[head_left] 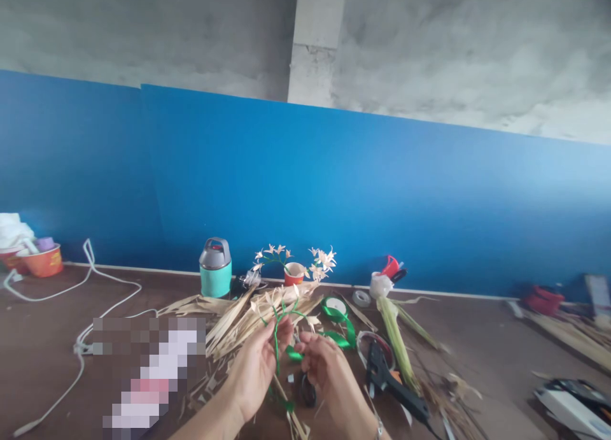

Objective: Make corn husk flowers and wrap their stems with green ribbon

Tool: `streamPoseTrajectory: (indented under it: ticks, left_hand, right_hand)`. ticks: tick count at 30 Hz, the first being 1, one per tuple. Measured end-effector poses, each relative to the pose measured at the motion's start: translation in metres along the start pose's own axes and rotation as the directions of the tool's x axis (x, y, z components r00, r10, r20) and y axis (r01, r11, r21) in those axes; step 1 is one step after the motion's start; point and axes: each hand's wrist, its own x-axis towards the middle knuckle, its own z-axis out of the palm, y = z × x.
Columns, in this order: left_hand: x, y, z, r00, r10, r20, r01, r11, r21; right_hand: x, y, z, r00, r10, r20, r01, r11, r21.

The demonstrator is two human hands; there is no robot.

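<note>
My left hand (pixel 261 357) is closed around a green-wrapped stem (pixel 277 346), which branches at the top into several small pale flowers (pixel 312 322). Fingers curled, my right hand (pixel 321 358) pinches the end of a green ribbon (pixel 294 354) just right of the stem. The ribbon runs back to a green roll (pixel 334 307) behind my right hand. Under my hands lie dry husk strips (pixel 229 322) and a bundle of stalks (pixel 296 424) with green ribbon at it. Black scissors (pixel 308 390) are partly hidden between my wrists.
A black glue gun (pixel 396 386) and a green stalk (pixel 400 344) lie to the right. Behind stand a turquoise container (pixel 215 277), a red cup (pixel 294 274) with pale flowers and a white holder (pixel 380 284). A white cable (pixel 81 357) crosses the left side.
</note>
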Motion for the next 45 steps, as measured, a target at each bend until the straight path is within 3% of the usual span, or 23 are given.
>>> streamPoseTrajectory:
  ticks: [3, 5, 10, 12, 16, 20, 28, 35, 45]
  left_hand:
    - [-0.003, 0.003, 0.005, 1.000, -0.029, 0.010, 0.029, 0.999, -0.043]
    - [-0.005, 0.004, 0.007, 1.000, -0.011, -0.010, 0.011, 0.998, -0.061]
    - [-0.005, 0.003, 0.006, 0.998, 0.055, 0.043, -0.053, 0.998, -0.037]
    - [-0.005, 0.001, 0.002, 0.994, 0.069, 0.086, -0.074, 0.996, 0.055]
    - [-0.007, -0.003, -0.006, 0.998, 0.024, 0.050, -0.039, 0.947, 0.318]
    - [-0.009, -0.005, -0.008, 0.995, 0.043, 0.095, -0.079, 0.904, 0.421]
    - [-0.010, -0.005, -0.007, 0.991, 0.089, 0.099, -0.124, 0.880, 0.459]
    - [-0.011, 0.000, -0.002, 0.997, 0.069, 0.047, -0.082, 0.915, 0.395]
    - [-0.008, 0.006, -0.001, 0.997, 0.062, 0.047, -0.074, 0.937, 0.342]
  right_hand:
    - [-0.003, 0.008, 0.005, 0.993, 0.024, 0.117, 0.006, 0.968, -0.249]
    - [-0.004, 0.016, 0.009, 0.985, 0.064, 0.163, -0.013, 0.956, -0.294]
    - [-0.003, 0.033, 0.012, 0.980, 0.041, 0.194, 0.015, 0.960, -0.281]
    - [-0.003, 0.034, 0.012, 0.984, 0.028, 0.176, 0.023, 0.960, -0.280]
    - [-0.004, 0.030, 0.014, 0.991, -0.013, 0.130, 0.036, 0.983, -0.180]
    - [-0.006, 0.028, 0.017, 0.992, -0.033, 0.121, 0.046, 0.994, -0.102]
    - [-0.003, 0.035, 0.012, 0.969, -0.107, 0.223, 0.136, 0.984, -0.117]
    - [-0.008, 0.025, 0.016, 0.990, -0.046, 0.136, 0.083, 0.955, -0.285]
    - [-0.010, 0.018, 0.013, 0.967, 0.050, 0.251, 0.042, 0.937, -0.347]
